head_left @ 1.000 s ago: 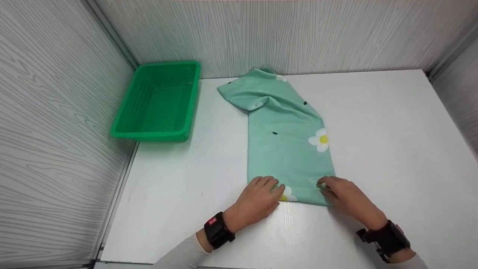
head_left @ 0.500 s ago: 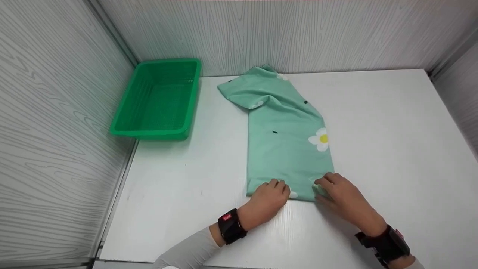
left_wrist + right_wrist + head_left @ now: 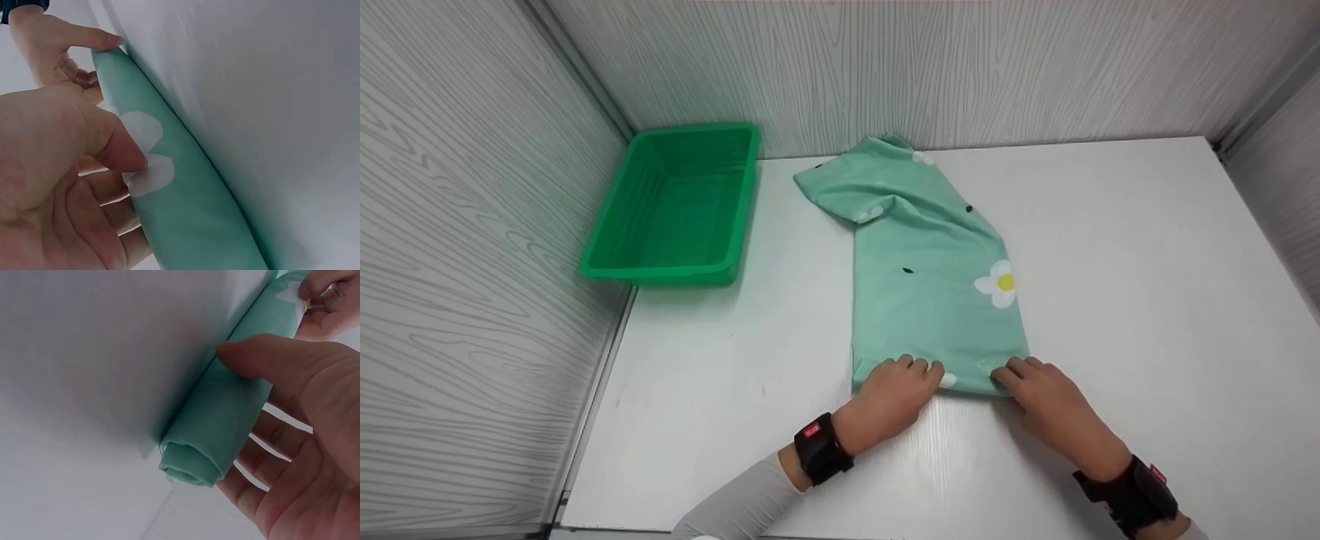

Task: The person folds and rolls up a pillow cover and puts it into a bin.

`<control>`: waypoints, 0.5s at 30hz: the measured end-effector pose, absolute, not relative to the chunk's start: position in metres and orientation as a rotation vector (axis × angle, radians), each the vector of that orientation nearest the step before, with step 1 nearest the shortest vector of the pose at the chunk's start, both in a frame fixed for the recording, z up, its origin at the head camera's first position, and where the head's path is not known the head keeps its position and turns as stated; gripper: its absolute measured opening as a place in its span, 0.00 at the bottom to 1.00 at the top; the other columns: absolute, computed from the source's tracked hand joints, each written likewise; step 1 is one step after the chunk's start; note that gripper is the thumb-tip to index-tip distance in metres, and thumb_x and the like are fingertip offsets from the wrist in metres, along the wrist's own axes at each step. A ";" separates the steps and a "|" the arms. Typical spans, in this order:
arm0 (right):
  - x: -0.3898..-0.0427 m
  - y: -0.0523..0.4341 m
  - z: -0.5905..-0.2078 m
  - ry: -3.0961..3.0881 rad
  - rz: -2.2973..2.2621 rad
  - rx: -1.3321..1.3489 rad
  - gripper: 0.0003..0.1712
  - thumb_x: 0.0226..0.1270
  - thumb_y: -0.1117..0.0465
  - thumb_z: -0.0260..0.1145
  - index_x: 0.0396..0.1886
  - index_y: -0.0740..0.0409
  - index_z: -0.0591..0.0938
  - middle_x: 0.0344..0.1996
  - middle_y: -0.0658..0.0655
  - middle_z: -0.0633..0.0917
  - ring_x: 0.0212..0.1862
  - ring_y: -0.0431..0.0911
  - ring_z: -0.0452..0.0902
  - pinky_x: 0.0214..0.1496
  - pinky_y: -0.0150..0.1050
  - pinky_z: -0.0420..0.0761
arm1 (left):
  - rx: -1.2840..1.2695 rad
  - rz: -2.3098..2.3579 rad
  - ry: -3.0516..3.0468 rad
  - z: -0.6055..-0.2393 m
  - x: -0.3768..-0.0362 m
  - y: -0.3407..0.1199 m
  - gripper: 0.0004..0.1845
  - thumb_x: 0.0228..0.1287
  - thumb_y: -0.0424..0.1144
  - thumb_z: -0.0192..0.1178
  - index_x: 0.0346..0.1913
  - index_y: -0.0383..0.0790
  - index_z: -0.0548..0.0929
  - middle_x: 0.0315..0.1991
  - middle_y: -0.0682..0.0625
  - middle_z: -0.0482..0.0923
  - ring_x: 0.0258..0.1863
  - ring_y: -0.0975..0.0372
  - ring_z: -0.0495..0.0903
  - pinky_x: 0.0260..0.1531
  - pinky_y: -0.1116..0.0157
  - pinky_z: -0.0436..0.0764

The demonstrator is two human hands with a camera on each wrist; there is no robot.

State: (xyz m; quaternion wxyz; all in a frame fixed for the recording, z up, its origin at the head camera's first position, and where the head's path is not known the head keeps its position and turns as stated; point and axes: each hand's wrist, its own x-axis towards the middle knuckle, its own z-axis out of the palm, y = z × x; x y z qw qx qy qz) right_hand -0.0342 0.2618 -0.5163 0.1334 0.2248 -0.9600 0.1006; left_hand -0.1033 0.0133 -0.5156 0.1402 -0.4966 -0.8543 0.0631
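A mint-green garment [image 3: 934,285] with white flower prints lies on the white table [image 3: 1147,300], its far end bunched near the back wall. Its near edge is rolled into a tight tube [image 3: 225,416]. My left hand [image 3: 911,373] grips the left part of the roll, thumb on the flower print [image 3: 149,163] and fingers curled on the other side. The right hand [image 3: 1018,373] holds the right end of the roll, with the thumb [image 3: 253,354] on one side and the fingers spread on the other. Both wrists wear black bands.
A green plastic basket [image 3: 675,202] with nothing in it stands at the back left by the grey side wall [image 3: 472,262]. Grey panels close the back and the right. Bare table surface lies right of the garment and between garment and basket.
Both hands have moved slightly away from me, turning the garment's near edge over into a roll. The flat part is a little shorter. The basket has not moved.
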 end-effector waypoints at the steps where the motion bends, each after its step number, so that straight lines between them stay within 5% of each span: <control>1: -0.034 0.262 -0.516 -2.779 0.303 0.649 0.24 0.39 0.78 0.76 0.39 0.61 0.81 0.31 0.54 0.78 0.32 0.49 0.74 0.31 0.42 0.74 | -1.436 0.171 -2.474 -0.516 -0.104 0.012 0.13 0.63 0.38 0.55 0.50 0.43 0.75 0.31 0.54 0.76 0.27 0.62 0.75 0.20 0.69 0.71; 15: -0.031 0.271 -0.508 -2.946 0.685 0.602 0.18 0.56 0.74 0.68 0.46 0.56 0.82 0.40 0.51 0.84 0.44 0.44 0.80 0.44 0.41 0.80 | -1.427 0.059 -2.630 -0.514 -0.114 -0.009 0.06 0.63 0.34 0.59 0.41 0.45 0.76 0.27 0.54 0.73 0.24 0.63 0.72 0.17 0.69 0.64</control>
